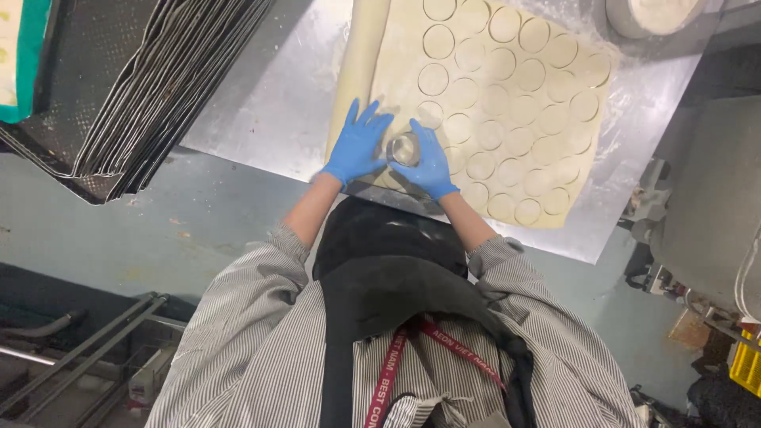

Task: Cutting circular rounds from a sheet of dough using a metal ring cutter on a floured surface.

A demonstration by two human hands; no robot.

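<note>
Premises: a commercial bakery or food-production kitchen. Evidence: a flour-dusted stainless-steel work surface (pixel 269 95) carries a large sheet of pale rolled dough (pixel 507 103) marked all over with rows of cut circles. Beside the surface's left edge stands a tall stack of dark perforated metal baking trays (pixel 135 87). The person wears blue disposable gloves, a striped work jacket and a black apron. Grey painted floor (pixel 158 230); machinery stands by the surface's right edge.
</note>
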